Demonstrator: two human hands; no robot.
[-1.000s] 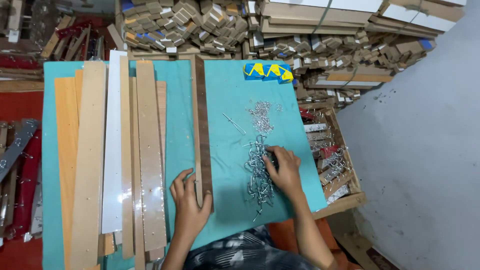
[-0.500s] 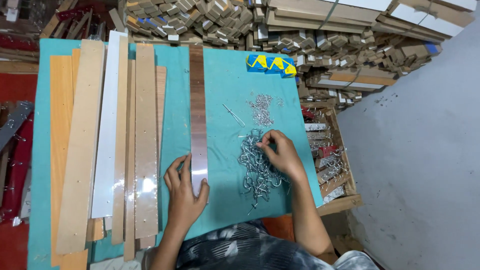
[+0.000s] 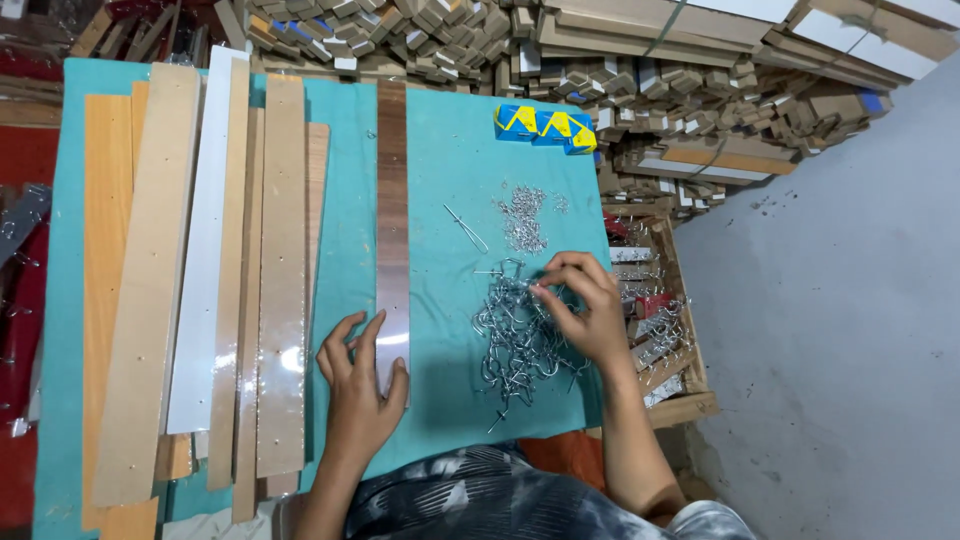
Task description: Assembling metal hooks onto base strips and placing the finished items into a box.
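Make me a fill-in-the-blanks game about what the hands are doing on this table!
1. The left hand rests on the near end of a dark ____ strip.
2. The right hand picks at a pile of metal ____.
3. The table has a ____ cover.
4. The blue and yellow box lies at the table's ____ edge.

Missing words: brown; hooks; teal; far

What I can't make out

My right hand [image 3: 585, 310] covers part of the metal hook pile [image 3: 515, 340], each hook too small to tell; my left hand [image 3: 362, 385] hides the dark wood strip's [image 3: 392, 200] near end.
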